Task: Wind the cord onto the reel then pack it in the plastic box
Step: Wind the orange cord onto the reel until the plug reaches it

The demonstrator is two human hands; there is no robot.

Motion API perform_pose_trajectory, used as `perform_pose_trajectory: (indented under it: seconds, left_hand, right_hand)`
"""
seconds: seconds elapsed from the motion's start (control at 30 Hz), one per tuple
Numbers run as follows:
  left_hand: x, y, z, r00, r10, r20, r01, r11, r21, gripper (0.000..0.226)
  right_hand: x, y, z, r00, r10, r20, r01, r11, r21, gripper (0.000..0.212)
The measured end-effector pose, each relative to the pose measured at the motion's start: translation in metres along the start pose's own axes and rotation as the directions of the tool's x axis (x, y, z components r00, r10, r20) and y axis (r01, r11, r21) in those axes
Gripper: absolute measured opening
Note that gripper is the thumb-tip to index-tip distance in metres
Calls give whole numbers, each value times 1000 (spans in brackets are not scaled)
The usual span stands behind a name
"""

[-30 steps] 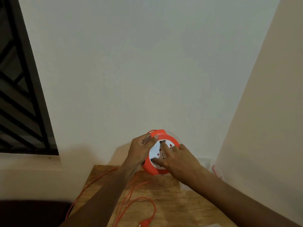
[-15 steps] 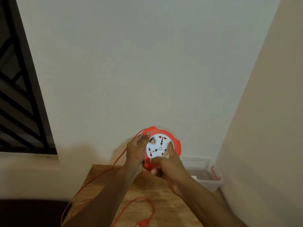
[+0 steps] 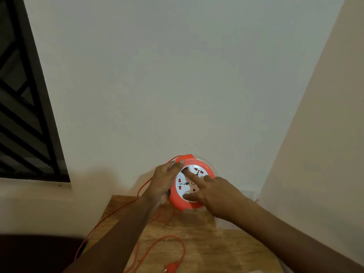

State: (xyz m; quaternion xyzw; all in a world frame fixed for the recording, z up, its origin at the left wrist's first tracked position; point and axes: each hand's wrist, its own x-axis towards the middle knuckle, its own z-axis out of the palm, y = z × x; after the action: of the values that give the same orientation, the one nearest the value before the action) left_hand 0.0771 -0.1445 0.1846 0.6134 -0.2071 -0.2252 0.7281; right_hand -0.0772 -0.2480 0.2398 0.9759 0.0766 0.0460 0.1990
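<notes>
The left hand (image 3: 164, 183) is clamped on the left rim of the orange extension cord reel (image 3: 192, 182), thumb on the top edge, holding it up above the far end of the wooden bench (image 3: 206, 247). The right hand (image 3: 214, 194) lies on the reel's white socket face (image 3: 187, 184), its forefinger (image 3: 192, 177) stretched to a hole near the upper left of the disc and its thumb pressed at the lower edge. The orange cord (image 3: 116, 211) leaves the reel's top by the left thumb, falls away to the left past the bench edge, and loops back over the bench to the orange plug (image 3: 172, 266) at the near edge. Just a sliver of the clear plastic box (image 3: 250, 194) shows behind the right wrist, against the wall (image 3: 177, 75)
</notes>
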Motion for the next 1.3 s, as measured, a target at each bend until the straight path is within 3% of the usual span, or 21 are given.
perform_pose_trajectory:
  seconds: [0.13,0.27,0.4,0.57,0.67,0.73,0.8,0.83,0.9,0.93,0.97,1.0,1.03,1.1,1.17,1.2,1.23,1.3]
  left_hand:
    - [-3,0,2,999,35,40,-37,997,61,39]
    - [-2,2,5,1000,20,-10,-19,997,71,19]
    - [-2,3,8,1000,24,12,-24,999,37,13]
    - [-1,7,13,994,103,-24,-101,993,58,42]
    - [-2,10,17,990,130,-57,-127,990,52,60]
    - [-3,12,21,985,146,-95,-142,989,42,66]
    - [-1,11,23,977,164,-137,-160,986,44,52]
    - [1,9,23,973,166,-157,-162,986,37,42]
    - [3,2,20,974,129,-187,-137,990,-33,31]
    - [4,0,19,975,102,-199,-116,991,-61,28]
    - [4,0,18,974,90,-207,-106,992,-65,25]
    - [6,-1,18,974,91,-206,-104,993,-53,23]
    - [7,0,19,975,97,-199,-108,993,-47,21]
    - [9,4,20,977,94,-193,-110,991,-73,22]
    - [10,10,18,980,74,-184,-94,990,-102,23]
    - [11,12,17,983,78,-166,-95,991,-99,24]
    - [10,13,15,987,88,-136,-100,991,-85,26]
    - [9,14,15,991,103,-90,-107,994,-38,32]
  right_hand:
    - [4,-9,7,998,37,56,-31,993,-114,57]
    - [10,-11,3,989,118,87,-104,983,-152,72]
    - [18,-6,-2,971,232,59,-231,973,-32,66]
    - [24,0,10,918,387,91,-395,914,97,66]
    - [24,0,14,896,443,-27,-437,891,124,69]
    - [26,-2,13,819,561,-123,-515,813,272,67]
    - [29,-5,13,722,688,-79,-566,652,505,66]
    - [30,-5,12,681,732,23,-559,500,661,66]
    - [32,-4,12,640,703,309,-448,15,894,66]
    - [31,-3,11,642,642,419,-363,-227,904,64]
    - [31,-3,11,644,600,474,-299,-373,878,63]
    - [30,-5,13,640,600,480,-274,-405,872,63]
    - [29,-7,15,631,642,435,-294,-322,900,64]
    - [27,-10,21,632,754,180,-386,105,916,65]
    - [24,-9,24,683,709,-176,-399,563,724,57]
    - [22,-6,27,719,615,-323,-370,733,571,55]
    - [21,-2,28,760,494,-422,-320,850,419,55]
    - [20,5,27,853,281,-440,-205,955,212,60]
